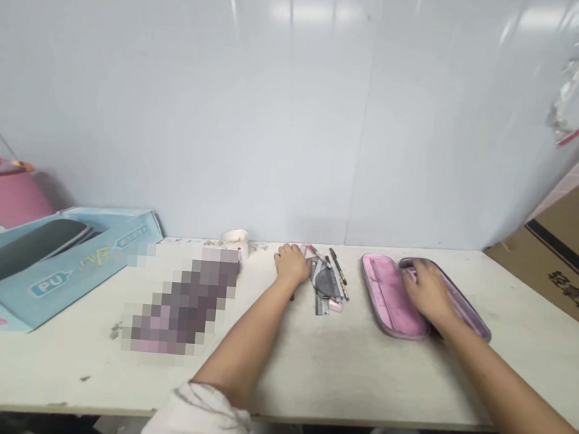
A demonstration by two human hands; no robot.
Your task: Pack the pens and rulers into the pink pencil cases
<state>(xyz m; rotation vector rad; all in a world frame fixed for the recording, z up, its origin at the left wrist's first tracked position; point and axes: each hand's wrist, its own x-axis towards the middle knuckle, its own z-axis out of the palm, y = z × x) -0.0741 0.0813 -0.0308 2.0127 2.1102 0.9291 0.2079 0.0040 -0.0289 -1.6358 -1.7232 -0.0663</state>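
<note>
- Lying on the white tabletop (356, 383), an opened pink zip pencil case (388, 298) sits flat, apparently spread for access, beside a loose stationery pile (327, 280) of pens and a ruler.
- Right hand (428, 291): fingers bunched over the case's rim; whether they pinch it cannot be told.
- Left hand (292, 265): fingers slightly spread, pressed down at the pile's edge, seemingly to steady it.

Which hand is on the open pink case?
The right hand, lying over the pink fabric pencil case; the left hand is away from it, beside the small pile of pens.
</note>
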